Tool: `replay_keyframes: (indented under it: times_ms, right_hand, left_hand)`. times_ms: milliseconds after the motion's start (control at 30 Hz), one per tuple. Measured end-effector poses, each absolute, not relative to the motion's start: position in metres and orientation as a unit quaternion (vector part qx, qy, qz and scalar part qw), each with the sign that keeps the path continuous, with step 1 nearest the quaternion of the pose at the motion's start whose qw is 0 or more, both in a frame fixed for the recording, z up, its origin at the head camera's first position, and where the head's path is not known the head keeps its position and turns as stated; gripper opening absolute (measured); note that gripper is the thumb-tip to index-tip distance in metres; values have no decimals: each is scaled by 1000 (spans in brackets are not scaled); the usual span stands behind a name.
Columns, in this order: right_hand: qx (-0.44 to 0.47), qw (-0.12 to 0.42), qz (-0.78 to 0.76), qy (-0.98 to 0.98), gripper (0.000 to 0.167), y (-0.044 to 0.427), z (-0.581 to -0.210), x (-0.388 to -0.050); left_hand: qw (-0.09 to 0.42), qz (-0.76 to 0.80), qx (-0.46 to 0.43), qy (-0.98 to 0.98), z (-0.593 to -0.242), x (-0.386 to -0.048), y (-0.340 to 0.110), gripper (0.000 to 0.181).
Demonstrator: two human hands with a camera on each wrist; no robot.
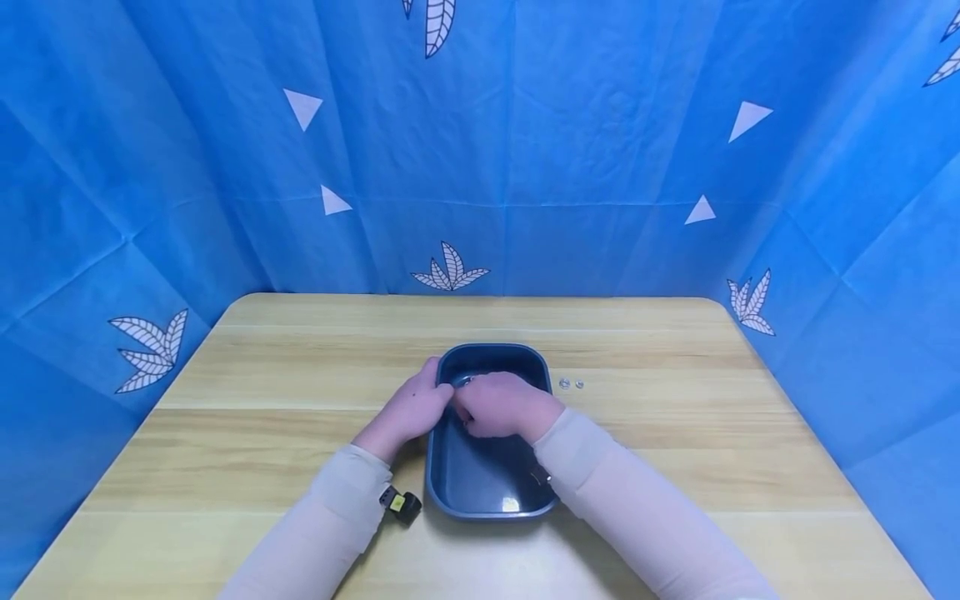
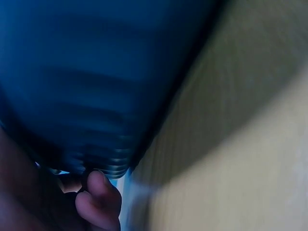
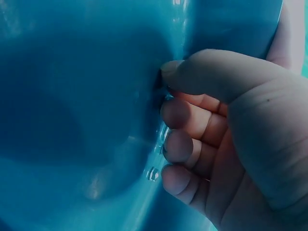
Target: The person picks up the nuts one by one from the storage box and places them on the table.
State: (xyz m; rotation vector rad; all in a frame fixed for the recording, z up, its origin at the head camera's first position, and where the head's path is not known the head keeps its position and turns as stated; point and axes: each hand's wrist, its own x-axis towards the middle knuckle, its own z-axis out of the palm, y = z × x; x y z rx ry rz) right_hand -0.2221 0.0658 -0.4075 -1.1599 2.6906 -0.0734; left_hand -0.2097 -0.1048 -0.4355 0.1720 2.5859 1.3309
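A dark blue rectangular bin (image 1: 491, 515) stands on the wooden table in front of me. My left hand (image 1: 411, 408) grips its left rim near the far corner; in the left wrist view, curled fingers (image 2: 98, 199) show beside the bin's outer wall (image 2: 82, 86). Reaching down inside is my right hand (image 1: 501, 406), thumb and fingers bent at the bottom edge of the inner wall. A small shiny metal ring or nut (image 3: 153, 174) lies by the little finger. Other bright bits sit behind the fingertips. The index fingertip is hidden behind the thumb, so whether they pinch something cannot be seen.
Two small shiny metal rings or nuts, a larger one (image 1: 565, 383) and a smaller one (image 1: 580, 384), lie on the table (image 1: 675, 400) just right of the bin. A blue patterned curtain (image 1: 510, 150) surrounds the table's back and sides.
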Motion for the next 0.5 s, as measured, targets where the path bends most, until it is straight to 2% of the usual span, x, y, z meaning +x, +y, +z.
replay_keyframes:
  times_ms: [500]
  right_hand:
    - [-367, 142, -56, 918, 14, 72, -405, -224]
  left_hand:
    - [120, 459, 53, 879, -433, -208, -105, 52]
